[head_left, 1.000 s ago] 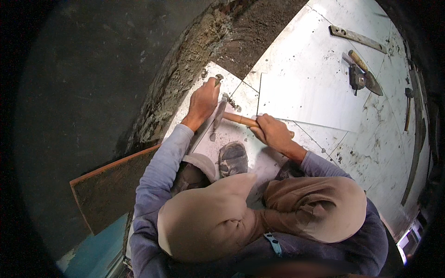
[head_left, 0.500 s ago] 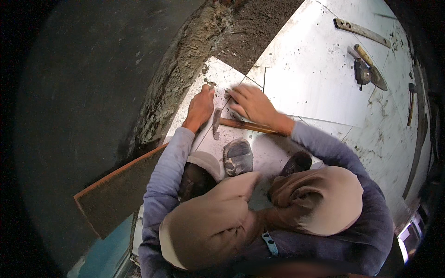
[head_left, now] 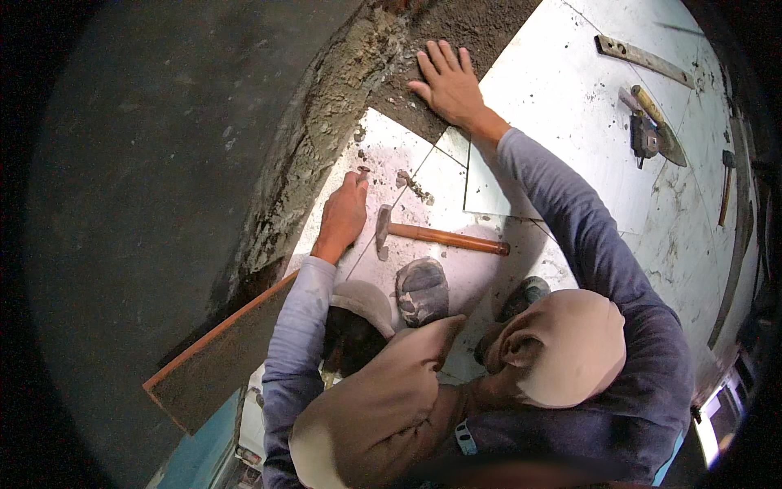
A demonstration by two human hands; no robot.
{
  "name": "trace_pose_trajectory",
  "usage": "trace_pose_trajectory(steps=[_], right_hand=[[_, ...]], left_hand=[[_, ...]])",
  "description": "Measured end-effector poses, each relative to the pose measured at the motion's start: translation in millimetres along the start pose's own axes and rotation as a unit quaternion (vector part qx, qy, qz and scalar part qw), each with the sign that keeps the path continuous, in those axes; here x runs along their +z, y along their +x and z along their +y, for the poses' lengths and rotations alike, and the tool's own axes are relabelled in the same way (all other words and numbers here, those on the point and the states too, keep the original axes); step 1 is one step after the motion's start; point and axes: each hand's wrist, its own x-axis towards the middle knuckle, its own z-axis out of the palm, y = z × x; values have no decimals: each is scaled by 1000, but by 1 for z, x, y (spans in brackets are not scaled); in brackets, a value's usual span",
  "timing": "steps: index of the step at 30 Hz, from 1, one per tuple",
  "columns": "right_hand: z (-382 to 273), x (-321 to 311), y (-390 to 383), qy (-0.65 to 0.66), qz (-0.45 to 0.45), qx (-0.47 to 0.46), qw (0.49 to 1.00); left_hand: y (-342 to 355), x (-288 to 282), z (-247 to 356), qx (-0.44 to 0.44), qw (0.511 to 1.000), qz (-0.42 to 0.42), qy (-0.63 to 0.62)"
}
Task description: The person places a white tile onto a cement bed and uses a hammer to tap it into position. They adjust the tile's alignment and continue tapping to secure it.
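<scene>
My left hand is closed near the outer edge of a white tile. From its fingers sticks a short metal piece with a flat, rusty head; its lower part is hidden. My right hand lies open, fingers spread, on the rough brown bed beyond the tiles. Between my left hand and my feet rests a hammer with a wooden handle, its head toward the left. Small crumbs of mortar are scattered along the tile joint.
A rough mortar edge borders the dark grey floor at left. A brown board lies low at left. On the right tiles are a level, a trowel, a dark power tool and another hammer.
My right hand has moved away from the tile joint, up onto the brown bed, with its fingers spreading. My left hand keeps hold of the metal piece near the same tile edge.
</scene>
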Motion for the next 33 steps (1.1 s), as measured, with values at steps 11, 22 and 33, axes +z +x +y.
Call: trace_pose_trajectory(steps=[11, 22, 33], right_hand=[[-59, -23, -23, 89, -28, -59, 994], [-80, -97, -144, 254, -177, -119, 943], [-27, -167, -218, 252, -291, -67, 920]], left_hand=[[7, 2, -36, -67, 984, -39, 159], [-2, 0, -40, 48, 993, 25, 100], [5, 7, -36, 98, 972, -12, 213]])
